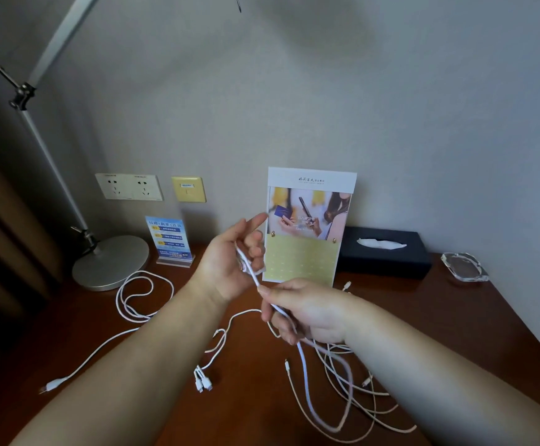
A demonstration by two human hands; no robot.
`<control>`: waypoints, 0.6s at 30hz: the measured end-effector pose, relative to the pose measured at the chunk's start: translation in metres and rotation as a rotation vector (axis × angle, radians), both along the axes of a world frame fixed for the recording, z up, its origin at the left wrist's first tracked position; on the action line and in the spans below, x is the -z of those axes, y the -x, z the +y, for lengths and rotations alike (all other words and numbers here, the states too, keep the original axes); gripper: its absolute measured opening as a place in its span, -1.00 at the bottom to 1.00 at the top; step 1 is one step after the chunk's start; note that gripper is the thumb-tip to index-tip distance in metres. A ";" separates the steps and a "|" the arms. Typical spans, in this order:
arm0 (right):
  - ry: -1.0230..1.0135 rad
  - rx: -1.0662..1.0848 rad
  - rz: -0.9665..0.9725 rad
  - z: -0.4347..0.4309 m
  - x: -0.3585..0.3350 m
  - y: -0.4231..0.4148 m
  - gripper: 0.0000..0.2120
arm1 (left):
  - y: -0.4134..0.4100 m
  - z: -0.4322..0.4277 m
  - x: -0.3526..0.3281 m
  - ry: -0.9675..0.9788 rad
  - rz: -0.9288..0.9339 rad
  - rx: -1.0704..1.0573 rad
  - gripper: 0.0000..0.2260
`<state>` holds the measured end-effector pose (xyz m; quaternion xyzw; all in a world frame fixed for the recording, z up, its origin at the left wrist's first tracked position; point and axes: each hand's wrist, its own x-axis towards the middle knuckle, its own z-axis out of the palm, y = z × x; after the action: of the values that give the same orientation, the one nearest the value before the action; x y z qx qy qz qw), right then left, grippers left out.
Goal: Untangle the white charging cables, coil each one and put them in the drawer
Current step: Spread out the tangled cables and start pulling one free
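Observation:
My left hand (230, 262) is raised above the brown desk (439, 323) and grips one end of a white charging cable (307, 381). My right hand (297, 310) pinches the same cable just below, and its slack hangs down in a long loop. A second white cable (136, 297) lies in loose loops at the left by the lamp base, its plug end trailing to the front left. A multi-head cable end (202, 379) lies in the middle. More thin white cables (371, 410) lie tangled at the right under my right forearm. No drawer is in view.
A desk lamp with a round metal base (111, 262) stands at the back left. Against the wall are a small blue sign (170, 239), a tall card stand (307, 226), a black tissue box (388, 249) and a glass ashtray (465, 267). Wall sockets (128, 186) sit behind.

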<state>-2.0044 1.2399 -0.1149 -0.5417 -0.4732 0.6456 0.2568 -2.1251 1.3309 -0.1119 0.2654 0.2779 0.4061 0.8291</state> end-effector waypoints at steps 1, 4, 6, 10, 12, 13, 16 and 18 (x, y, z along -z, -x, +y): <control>0.025 -0.024 0.004 0.002 0.005 -0.004 -0.60 | 0.000 0.000 -0.004 -0.009 -0.044 0.040 -0.70; 0.034 -0.039 -0.030 0.008 0.018 -0.018 -0.58 | 0.001 0.001 -0.004 -0.070 -0.322 0.348 -0.65; 0.003 -0.036 -0.094 0.012 0.023 -0.026 -0.60 | 0.002 -0.002 0.000 -0.122 -0.395 0.507 -0.59; -0.049 -0.079 -0.219 0.022 0.019 -0.039 -0.75 | 0.002 -0.008 0.013 -0.066 -0.159 0.912 -0.37; -0.061 -0.070 -0.286 0.027 0.009 -0.046 -0.92 | 0.001 -0.017 0.011 -0.188 0.237 1.007 -0.19; -0.061 -0.063 -0.308 0.030 0.003 -0.048 -0.86 | 0.000 -0.022 0.008 -0.273 0.467 0.992 -0.11; -0.099 -0.059 -0.443 0.036 -0.017 -0.044 -0.88 | -0.010 -0.035 0.003 -0.369 0.902 0.832 -0.07; -0.100 0.072 -0.518 0.039 -0.022 -0.037 -0.88 | -0.015 -0.037 0.010 -0.476 1.097 0.645 -0.14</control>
<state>-1.9672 1.2792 -0.0931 -0.6920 -0.5348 0.4517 0.1763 -2.1104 1.2943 -0.1222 0.6779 0.4684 -0.0050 0.5666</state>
